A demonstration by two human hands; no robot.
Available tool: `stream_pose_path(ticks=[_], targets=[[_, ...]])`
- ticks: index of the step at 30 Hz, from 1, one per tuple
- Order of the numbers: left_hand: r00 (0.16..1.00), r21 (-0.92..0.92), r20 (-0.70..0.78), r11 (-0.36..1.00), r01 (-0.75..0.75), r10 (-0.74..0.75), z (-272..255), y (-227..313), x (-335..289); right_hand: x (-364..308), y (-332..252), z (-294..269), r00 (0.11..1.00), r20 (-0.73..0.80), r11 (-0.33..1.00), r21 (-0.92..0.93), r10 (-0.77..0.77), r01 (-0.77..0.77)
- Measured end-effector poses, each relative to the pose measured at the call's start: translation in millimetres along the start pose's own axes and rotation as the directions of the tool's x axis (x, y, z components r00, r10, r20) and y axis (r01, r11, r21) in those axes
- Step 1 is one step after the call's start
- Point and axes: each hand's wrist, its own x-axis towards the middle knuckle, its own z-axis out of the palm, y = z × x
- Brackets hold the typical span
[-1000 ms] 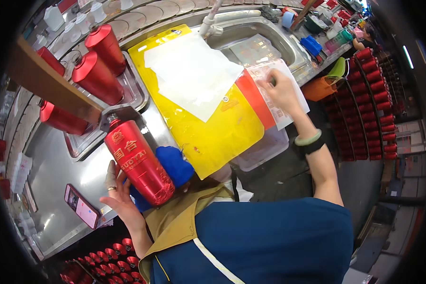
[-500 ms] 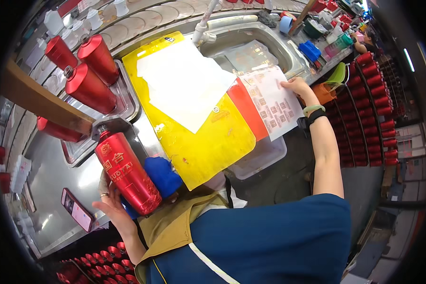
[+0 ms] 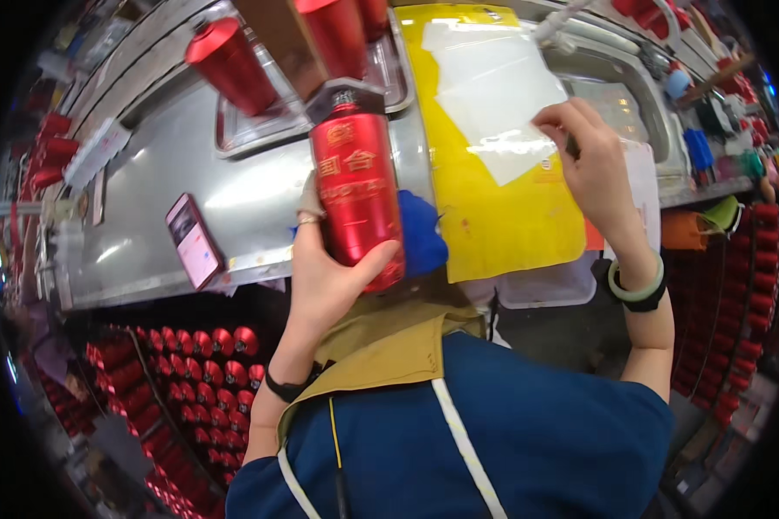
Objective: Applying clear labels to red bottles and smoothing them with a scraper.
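My left hand (image 3: 331, 275) is wrapped round a glossy red bottle (image 3: 355, 195) with gold lettering. The bottle's neck end meets a dark angular holder (image 3: 318, 105) below a brown wooden bar (image 3: 273, 35). Over the right part of a yellow board (image 3: 511, 246) hovers my right hand (image 3: 590, 156), its thumb and fingers drawn together by the edge of several white sheets (image 3: 493, 95). Whatever sits between those fingertips is too small to make out. A blue cloth (image 3: 422, 233) lies right beside the bottle. Beyond my right wrist shows a pale printed sheet (image 3: 642, 186).
More red bottles (image 3: 231, 65) stand on metal trays (image 3: 234, 134) at the back left. On the steel table (image 3: 147, 208) lies a phone (image 3: 194, 240). A sink (image 3: 649, 78) with a tap is at the back right. Racks of red bottles (image 3: 208, 372) fill the space below.
My view has swung left. My right hand has left the printed sheet and come in over the white sheets. My left hand, formerly beside the bottle's lower part, now wraps round it.
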Motion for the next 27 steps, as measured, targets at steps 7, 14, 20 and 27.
stream_pose_path(ticks=[7, 14, 20, 27], targets=[[0.991, 0.023, 0.132, 0.999, -0.039, 0.035, -20.6, 10.0, -18.5, 13.9, -102.8, 40.2, 0.731, 0.416, 0.834, 0.376, -0.541, 0.403], [0.996, -0.203, 0.077, 0.979, -0.026, 0.042, -19.7, -1.5, -19.7, 11.9, -121.5, 77.3, 0.742, 0.526, 0.909, 0.219, -0.415, 0.353], [0.995, -0.374, 0.101, 0.927, 0.036, 0.003, -16.6, -0.8, -17.0, 2.6, -106.4, 91.2, 0.937, 0.276, 0.970, 0.173, -0.213, 0.170], [0.996, -0.388, 0.090, 0.921, 0.040, -0.005, -11.8, -7.7, -15.3, -35.6, -97.5, 127.4, 0.857, 0.418, 0.545, 0.662, 0.302, -0.515]])
